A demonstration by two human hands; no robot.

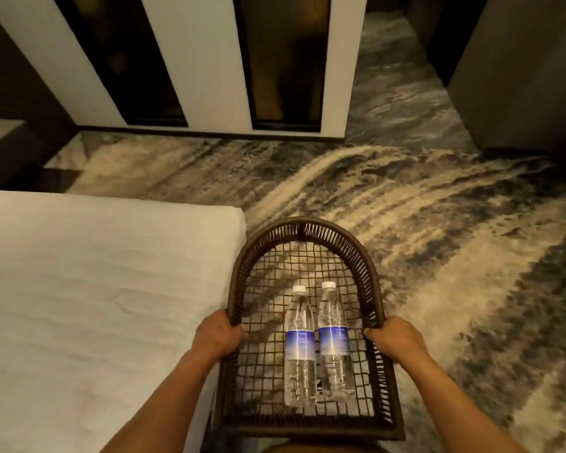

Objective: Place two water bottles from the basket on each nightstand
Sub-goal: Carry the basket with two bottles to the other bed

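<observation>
Head view: both hands, left hand (217,336) and right hand (395,338), have fingers closed on the basket (303,227) rims; two bottles (299,346) lie between them, caps pointing away.

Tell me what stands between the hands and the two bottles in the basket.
Nothing visible covers the two bottles; they lie side by side on the open basket floor. But the left hand and right hand both grip the basket's side rims, so neither is free to reach them.
</observation>
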